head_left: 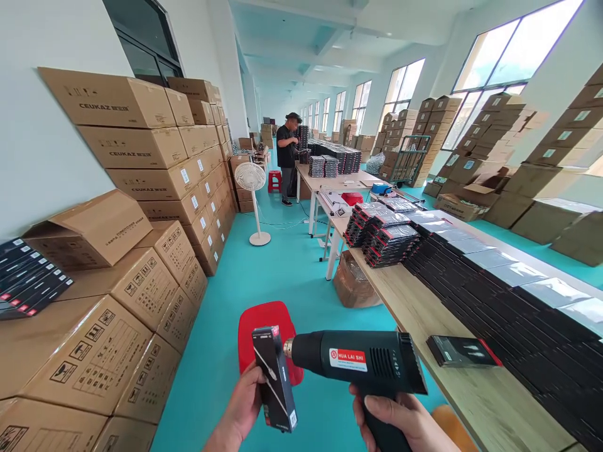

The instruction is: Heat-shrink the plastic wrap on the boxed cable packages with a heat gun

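Observation:
My left hand (247, 394) grips a slim black retail box (274, 380) upright, its printed face turned toward me. In my right hand (393, 414) is a dark green heat gun (351, 358) with a red and white label. The metal nozzle points left at the upper side edge of the box, close to it; whether they touch I cannot tell. Behind the box is a red plastic stool (257, 312). To the right, a single black box (464, 351) in clear film lies on the wooden table (490, 402), beside long rows of stacked black boxes (461, 282).
Stacked cartons (141, 301) line the left wall, with several black boxes (31, 279) on top. A white standing fan (257, 207) is on the floor ahead. Another person (286, 154) stands at a farther table. A wrapped brown bundle (353, 282) sits under the table.

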A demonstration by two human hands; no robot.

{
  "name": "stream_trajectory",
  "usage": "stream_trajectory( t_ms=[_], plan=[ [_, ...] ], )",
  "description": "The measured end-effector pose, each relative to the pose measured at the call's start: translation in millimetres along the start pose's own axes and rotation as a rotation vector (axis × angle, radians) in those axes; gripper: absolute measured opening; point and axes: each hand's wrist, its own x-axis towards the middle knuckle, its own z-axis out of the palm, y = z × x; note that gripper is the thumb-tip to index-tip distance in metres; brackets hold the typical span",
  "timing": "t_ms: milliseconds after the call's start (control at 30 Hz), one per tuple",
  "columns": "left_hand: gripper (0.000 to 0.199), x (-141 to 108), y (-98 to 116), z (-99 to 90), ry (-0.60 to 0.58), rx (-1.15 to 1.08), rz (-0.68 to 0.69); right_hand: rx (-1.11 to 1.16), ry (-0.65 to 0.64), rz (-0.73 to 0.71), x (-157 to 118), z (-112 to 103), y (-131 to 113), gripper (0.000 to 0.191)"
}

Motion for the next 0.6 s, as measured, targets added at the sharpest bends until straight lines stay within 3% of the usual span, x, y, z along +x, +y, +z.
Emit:
stream_trajectory(
  t_ms=[200, 467, 600],
  plan=[
    [0.018, -0.4, -15.4, -7.0, 0.025, 0.068, 0.003, -0.177, -0.1, -0.078, 11.1, 5.6, -19.6, 0.043],
    [0.019, -5.3, -17.3, -11.1, 0.02, 0.059, 0.006, -0.353, -0.148, -0.07, 21.5, 16.6, -45.0, 0.034],
    [0.017, -0.8, -16.8, -17.4, 0.091, -0.065, -0.041, -0.59, -0.207, 0.049, 11.8, 24.9, -48.7, 0.018]
  ],
)
